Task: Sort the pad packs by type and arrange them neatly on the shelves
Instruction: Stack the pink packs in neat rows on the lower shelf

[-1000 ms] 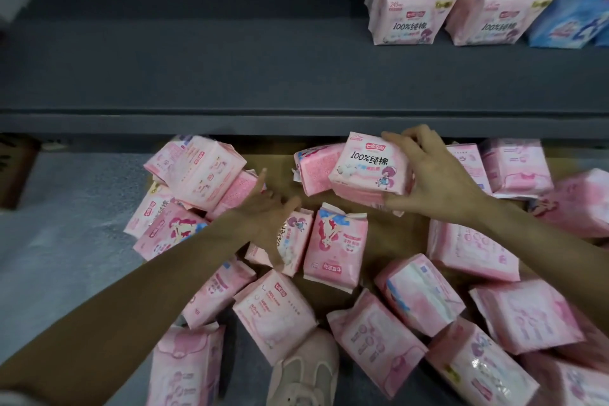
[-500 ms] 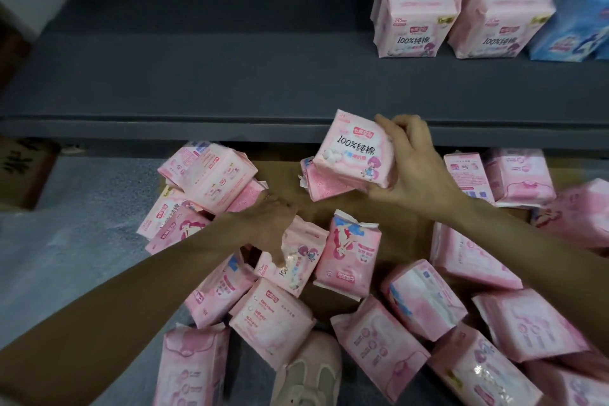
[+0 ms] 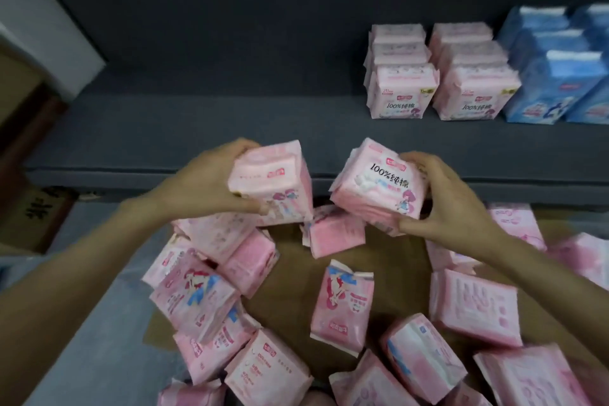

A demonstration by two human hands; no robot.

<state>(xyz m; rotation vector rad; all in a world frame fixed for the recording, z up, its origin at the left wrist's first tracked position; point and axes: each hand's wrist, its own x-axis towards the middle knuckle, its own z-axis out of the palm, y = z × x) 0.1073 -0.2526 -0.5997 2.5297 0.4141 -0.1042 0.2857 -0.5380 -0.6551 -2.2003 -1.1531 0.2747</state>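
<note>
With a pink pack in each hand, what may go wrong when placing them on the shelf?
The left hand pack shows different print from the right hand 100% cotton pack, so types might get mixed. Pushing in carelessly may topple the pink rows.

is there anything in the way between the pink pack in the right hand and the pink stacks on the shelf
Nothing visible does. The right hand holds the pink plastic pad pack at the dark grey shelf's front edge, with only bare shelf before the stacked pink packs.
</note>
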